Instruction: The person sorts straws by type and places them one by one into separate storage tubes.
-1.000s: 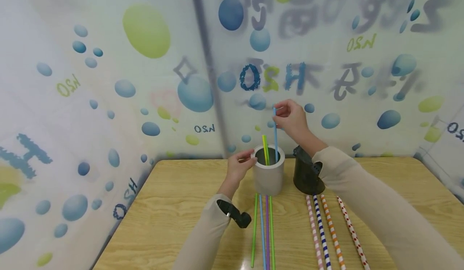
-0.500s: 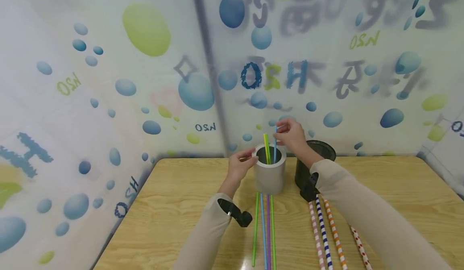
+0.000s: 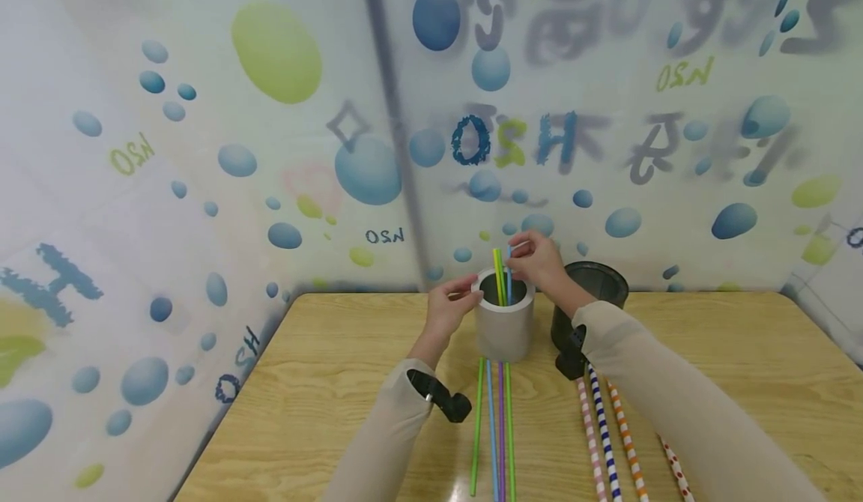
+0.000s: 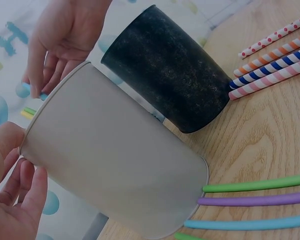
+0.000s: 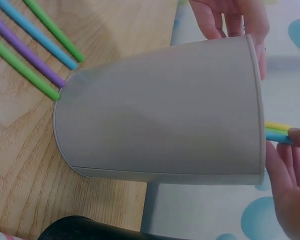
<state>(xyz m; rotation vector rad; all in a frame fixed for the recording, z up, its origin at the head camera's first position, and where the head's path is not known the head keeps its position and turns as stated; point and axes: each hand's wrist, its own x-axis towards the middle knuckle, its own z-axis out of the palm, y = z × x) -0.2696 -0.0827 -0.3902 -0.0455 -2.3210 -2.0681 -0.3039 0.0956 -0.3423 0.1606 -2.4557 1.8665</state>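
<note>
A light grey cylindrical bin (image 3: 504,335) stands upright near the back of the wooden table. My left hand (image 3: 448,312) holds its rim on the left side, thumb and fingers at the edge. Above the opening, my right hand (image 3: 541,264) pinches the top of a light blue straw (image 5: 278,137), whose lower part is down inside the bin. Beside it a yellow straw and a green straw (image 3: 500,273) lean in the bin, their tops sticking out. The bin's wall hides the straws' lower ends in both wrist views.
A black bin (image 4: 167,70) stands right of the grey one, partly behind my right forearm. Plain green, blue and purple straws (image 3: 501,427) lie in front of the grey bin. Several patterned straws (image 3: 602,434) lie before the black bin. A printed curtain (image 3: 303,150) hangs behind the table.
My right hand has moved down with the blue straw, which now sits lower in the grey bin. The left hand stays at the rim.
</note>
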